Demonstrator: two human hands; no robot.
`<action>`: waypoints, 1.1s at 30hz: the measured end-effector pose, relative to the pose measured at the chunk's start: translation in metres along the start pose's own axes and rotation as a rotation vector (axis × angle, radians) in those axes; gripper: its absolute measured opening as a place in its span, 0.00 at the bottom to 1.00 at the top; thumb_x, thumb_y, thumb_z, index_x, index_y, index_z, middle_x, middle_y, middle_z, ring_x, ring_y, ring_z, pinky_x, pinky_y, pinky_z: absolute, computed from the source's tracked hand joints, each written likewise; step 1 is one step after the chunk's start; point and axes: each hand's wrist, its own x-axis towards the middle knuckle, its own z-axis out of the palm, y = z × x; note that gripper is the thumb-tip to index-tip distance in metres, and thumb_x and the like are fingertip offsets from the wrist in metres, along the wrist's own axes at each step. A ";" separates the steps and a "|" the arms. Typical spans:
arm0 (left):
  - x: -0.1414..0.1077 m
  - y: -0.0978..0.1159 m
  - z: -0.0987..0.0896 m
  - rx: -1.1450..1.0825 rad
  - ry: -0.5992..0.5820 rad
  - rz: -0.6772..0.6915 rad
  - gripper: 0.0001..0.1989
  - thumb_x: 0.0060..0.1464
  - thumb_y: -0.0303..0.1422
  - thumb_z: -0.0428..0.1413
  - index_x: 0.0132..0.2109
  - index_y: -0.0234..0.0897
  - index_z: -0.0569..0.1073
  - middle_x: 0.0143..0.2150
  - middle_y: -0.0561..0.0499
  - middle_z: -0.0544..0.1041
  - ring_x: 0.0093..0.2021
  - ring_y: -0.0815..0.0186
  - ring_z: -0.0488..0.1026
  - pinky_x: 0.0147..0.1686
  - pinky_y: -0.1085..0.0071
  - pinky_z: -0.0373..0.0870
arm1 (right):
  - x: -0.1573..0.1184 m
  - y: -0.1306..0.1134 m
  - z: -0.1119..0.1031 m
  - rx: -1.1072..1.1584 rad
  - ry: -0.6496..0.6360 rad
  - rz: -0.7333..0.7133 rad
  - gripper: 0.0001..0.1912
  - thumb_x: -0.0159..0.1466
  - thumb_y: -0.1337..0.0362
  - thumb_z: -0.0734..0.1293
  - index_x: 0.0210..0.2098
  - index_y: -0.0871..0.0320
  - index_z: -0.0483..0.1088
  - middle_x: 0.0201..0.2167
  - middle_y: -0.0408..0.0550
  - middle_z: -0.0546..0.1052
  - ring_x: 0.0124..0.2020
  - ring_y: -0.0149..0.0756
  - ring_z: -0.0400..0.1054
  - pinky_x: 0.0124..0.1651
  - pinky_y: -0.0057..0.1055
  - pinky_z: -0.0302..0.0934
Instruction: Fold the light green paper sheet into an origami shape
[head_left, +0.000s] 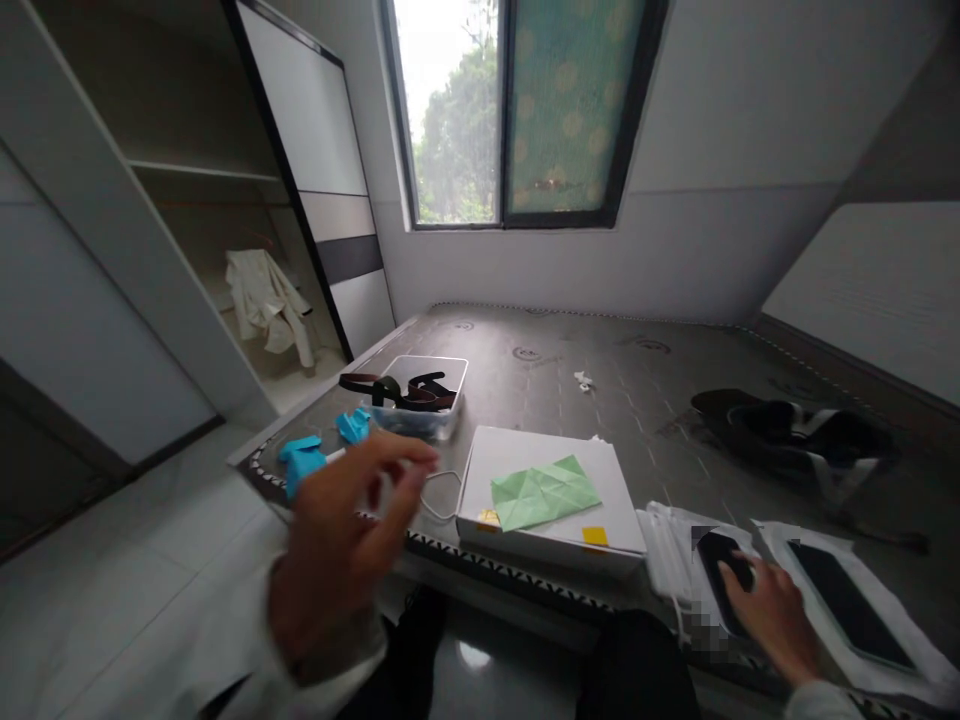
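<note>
Left hand [334, 545] curls unclenched; right hand [772, 605], grip unclear, touches dark phone [715, 572], long axis slanting away leftward.

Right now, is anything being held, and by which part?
Nothing shows in the left hand; the right hand touches the dark phone-like slab on its far half, but a grip cannot be told.

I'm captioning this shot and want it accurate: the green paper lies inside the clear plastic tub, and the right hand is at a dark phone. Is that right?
Not quite: the head view shows the green paper lying on top of the white box, not inside the clear plastic tub. The right hand is indeed at a dark phone.
</note>
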 end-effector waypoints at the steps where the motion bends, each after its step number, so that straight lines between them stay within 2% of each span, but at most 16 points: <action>1: -0.008 -0.009 0.027 -0.012 -0.089 0.022 0.08 0.61 0.35 0.53 0.45 0.38 0.74 0.38 0.50 0.77 0.36 0.66 0.73 0.36 0.68 0.74 | -0.002 -0.021 -0.002 0.033 -0.001 -0.099 0.18 0.57 0.54 0.58 0.40 0.56 0.71 0.43 0.59 0.73 0.51 0.54 0.67 0.57 0.47 0.60; 3: -0.034 -0.029 0.089 -0.030 -0.324 0.069 0.09 0.59 0.32 0.55 0.47 0.41 0.74 0.41 0.50 0.78 0.42 0.63 0.74 0.42 0.67 0.73 | -0.012 -0.067 -0.005 0.141 -0.065 -0.355 0.15 0.58 0.56 0.59 0.39 0.55 0.72 0.43 0.55 0.73 0.49 0.50 0.69 0.56 0.46 0.61; 5: -0.064 -0.050 0.151 -0.014 -0.528 0.099 0.19 0.55 0.31 0.59 0.54 0.42 0.70 0.51 0.50 0.76 0.51 0.60 0.70 0.49 0.64 0.71 | -0.032 -0.115 -0.006 0.251 -0.153 -0.595 0.14 0.62 0.55 0.60 0.39 0.54 0.72 0.41 0.52 0.74 0.47 0.46 0.69 0.54 0.43 0.62; 7: -0.086 -0.069 0.200 0.046 -0.612 0.104 0.30 0.51 0.29 0.62 0.61 0.42 0.65 0.61 0.48 0.69 0.56 0.57 0.66 0.54 0.59 0.67 | -0.055 -0.157 -0.004 0.294 -0.239 -0.759 0.11 0.64 0.57 0.61 0.41 0.52 0.72 0.42 0.50 0.74 0.45 0.43 0.70 0.51 0.40 0.64; 9: -0.094 -0.083 0.228 0.085 -0.630 0.048 0.31 0.51 0.30 0.63 0.61 0.43 0.65 0.63 0.47 0.66 0.57 0.55 0.65 0.54 0.57 0.66 | -0.077 -0.189 0.002 0.298 -0.307 -0.849 0.11 0.64 0.59 0.63 0.45 0.51 0.71 0.43 0.49 0.74 0.44 0.42 0.70 0.49 0.39 0.65; 10: -0.094 -0.088 0.235 0.071 -0.635 0.035 0.25 0.53 0.30 0.61 0.58 0.44 0.69 0.61 0.48 0.70 0.55 0.56 0.66 0.53 0.58 0.65 | -0.086 -0.201 0.006 0.303 -0.330 -0.871 0.12 0.63 0.61 0.64 0.46 0.50 0.71 0.44 0.49 0.74 0.44 0.42 0.70 0.48 0.39 0.64; 12: -0.087 -0.095 0.239 0.025 -0.649 0.044 0.09 0.57 0.32 0.58 0.45 0.44 0.77 0.48 0.51 0.79 0.48 0.59 0.69 0.49 0.61 0.66 | -0.096 -0.218 0.016 0.328 -0.362 -0.865 0.13 0.63 0.62 0.65 0.47 0.51 0.70 0.45 0.49 0.74 0.47 0.43 0.69 0.50 0.39 0.63; 15: -0.074 -0.094 0.234 -0.005 -0.596 0.094 0.06 0.59 0.32 0.56 0.38 0.42 0.78 0.37 0.51 0.80 0.44 0.60 0.69 0.45 0.63 0.65 | -0.099 -0.232 0.030 0.338 -0.378 -0.802 0.14 0.60 0.61 0.68 0.46 0.53 0.71 0.44 0.50 0.75 0.46 0.43 0.70 0.48 0.38 0.63; 19: -0.055 -0.083 0.239 -0.045 -0.476 0.060 0.08 0.61 0.33 0.53 0.43 0.40 0.76 0.38 0.48 0.78 0.44 0.60 0.69 0.46 0.64 0.64 | -0.089 -0.244 0.039 0.310 -0.400 -0.678 0.09 0.63 0.58 0.64 0.38 0.54 0.73 0.36 0.48 0.78 0.39 0.41 0.72 0.40 0.33 0.61; 22: -0.044 -0.083 0.255 -0.051 -0.426 -0.074 0.06 0.60 0.33 0.54 0.41 0.39 0.76 0.37 0.48 0.77 0.44 0.60 0.70 0.46 0.65 0.65 | -0.080 -0.252 0.043 0.282 -0.418 -0.581 0.14 0.65 0.56 0.59 0.30 0.54 0.73 0.30 0.47 0.78 0.34 0.40 0.72 0.36 0.31 0.60; 24: -0.043 -0.088 0.267 -0.058 -0.402 -0.198 0.06 0.57 0.29 0.56 0.43 0.39 0.75 0.38 0.49 0.76 0.43 0.61 0.70 0.46 0.65 0.65 | -0.075 -0.256 0.045 0.259 -0.397 -0.520 0.13 0.64 0.57 0.60 0.32 0.54 0.73 0.30 0.47 0.78 0.34 0.40 0.73 0.38 0.31 0.60; 26: -0.047 -0.095 0.276 -0.072 -0.367 -0.237 0.15 0.54 0.26 0.57 0.49 0.39 0.72 0.43 0.49 0.75 0.45 0.61 0.69 0.48 0.65 0.66 | -0.073 -0.258 0.047 0.231 -0.346 -0.495 0.10 0.63 0.59 0.62 0.39 0.55 0.72 0.32 0.47 0.78 0.36 0.41 0.73 0.39 0.32 0.60; 27: -0.050 -0.098 0.280 -0.074 -0.337 -0.249 0.14 0.54 0.25 0.56 0.49 0.40 0.73 0.44 0.48 0.74 0.45 0.61 0.69 0.49 0.64 0.66 | -0.072 -0.258 0.048 0.220 -0.316 -0.505 0.11 0.62 0.59 0.62 0.41 0.55 0.71 0.33 0.47 0.77 0.37 0.41 0.72 0.39 0.33 0.61; 30: -0.059 -0.104 0.285 -0.114 -0.316 -0.173 0.09 0.58 0.27 0.53 0.42 0.40 0.76 0.44 0.47 0.73 0.45 0.62 0.69 0.49 0.65 0.67 | -0.073 -0.257 0.051 0.216 -0.240 -0.585 0.10 0.63 0.60 0.61 0.40 0.54 0.72 0.38 0.49 0.75 0.39 0.40 0.71 0.41 0.34 0.62; 32: -0.061 -0.108 0.287 -0.155 -0.382 -0.069 0.07 0.56 0.32 0.57 0.42 0.40 0.77 0.45 0.46 0.73 0.47 0.60 0.69 0.49 0.64 0.68 | -0.074 -0.255 0.053 0.218 -0.220 -0.641 0.10 0.64 0.59 0.62 0.38 0.53 0.74 0.41 0.50 0.74 0.43 0.42 0.70 0.44 0.35 0.62; 33: -0.061 -0.110 0.288 -0.177 -0.423 -0.029 0.12 0.52 0.36 0.61 0.44 0.39 0.77 0.46 0.45 0.73 0.48 0.58 0.68 0.50 0.62 0.68 | -0.074 -0.254 0.054 0.215 -0.216 -0.666 0.10 0.63 0.59 0.62 0.38 0.53 0.75 0.42 0.51 0.74 0.44 0.43 0.69 0.45 0.36 0.62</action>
